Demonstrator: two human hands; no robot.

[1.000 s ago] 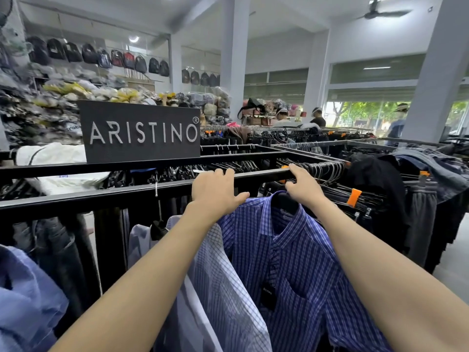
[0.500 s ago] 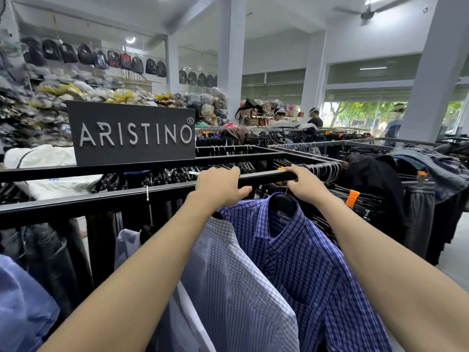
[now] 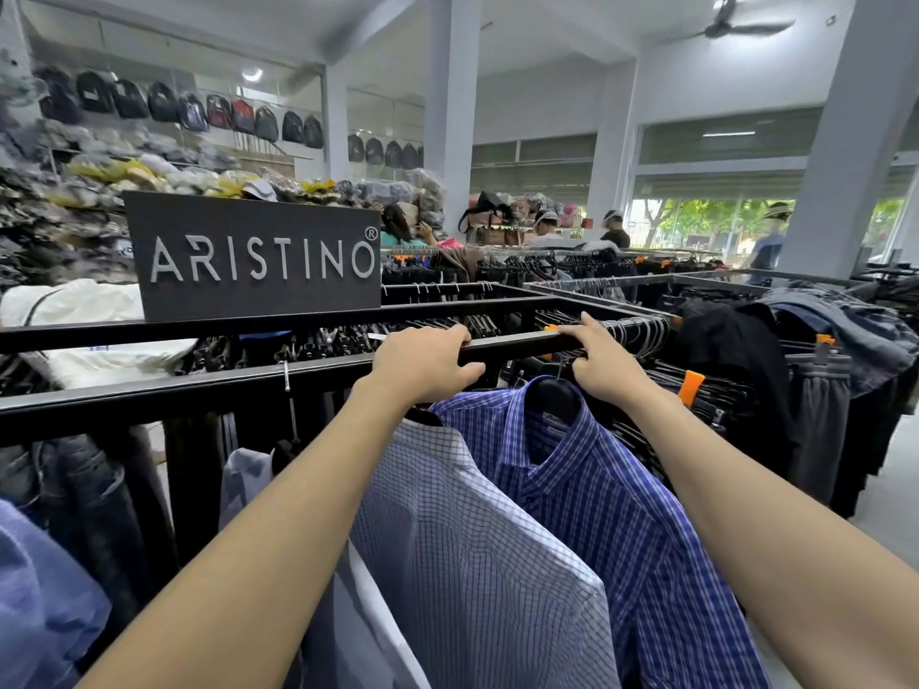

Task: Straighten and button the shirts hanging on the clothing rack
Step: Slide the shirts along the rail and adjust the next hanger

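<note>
— Hands first, head view: what is their state?

— Left hand (image 3: 427, 363) lies over the black rack rail (image 3: 199, 385), fingers curled over its top edge and thumb pointing right along the near face. It grips the rail. Right hand (image 3: 599, 363) sits just to the right on the same rail, fingers bent over the top; whether it also holds the hanger hook beneath cannot be told.

— Position of the shirts?

— Dark blue plaid shirt (image 3: 621, 514) hangs directly below the right hand on a black hanger (image 3: 552, 397), collar open. Pale checked shirt (image 3: 472, 539) hangs touching it on the left, under the left wrist. Both hang tilted toward the camera. Button state cannot be judged; the forearms cover part of each front.

— Surroundings?

— Dark sign reading ARISTINO (image 3: 258, 258) stands on the farther rail, left of the hands. Dark trousers with orange clips (image 3: 691, 387) hang to the right. Backpacks (image 3: 164, 101) line the far wall. Ceiling fan (image 3: 731, 24) is mounted upper right.
</note>
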